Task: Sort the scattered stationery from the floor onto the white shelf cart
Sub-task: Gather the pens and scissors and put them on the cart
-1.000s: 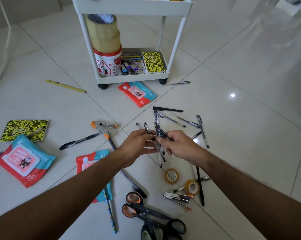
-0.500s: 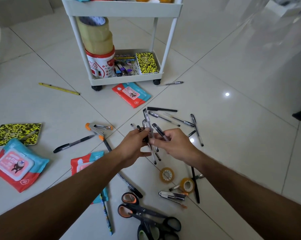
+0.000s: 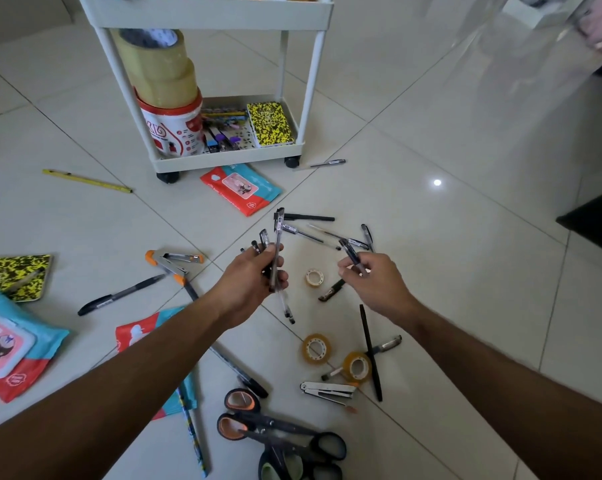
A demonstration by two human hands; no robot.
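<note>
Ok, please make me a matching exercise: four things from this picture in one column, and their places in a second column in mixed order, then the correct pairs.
Things:
1. bundle of pens
2. yellow speckled notebook
3. big brown tape rolls
4. black-handled scissors

Places:
A. on top of the red and white tub
B. on the floor near the bottom edge of the view
C. gripped in the left hand
D. on the bottom shelf of the white cart, right side

Pairs: 1-C, 2-D, 3-A, 4-B
</note>
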